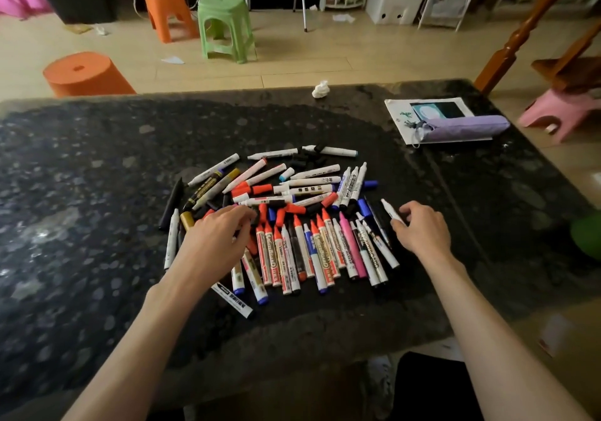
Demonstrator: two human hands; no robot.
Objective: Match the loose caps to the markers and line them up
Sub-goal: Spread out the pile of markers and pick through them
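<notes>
Dark speckled stone surface (97,192) carried a jumbled heap of white-barrelled markers (312,181) with loose red caps (261,189) and loose black caps (305,160) mixed in, and nearer the person a row of markers (325,254) lay side by side. At the row's right end the right grip (422,230) pinched a white uncapped marker (390,210). The left grip (218,241) reached with curled fingers into the heap's near left edge, and whether it held anything could not be told.
</notes>
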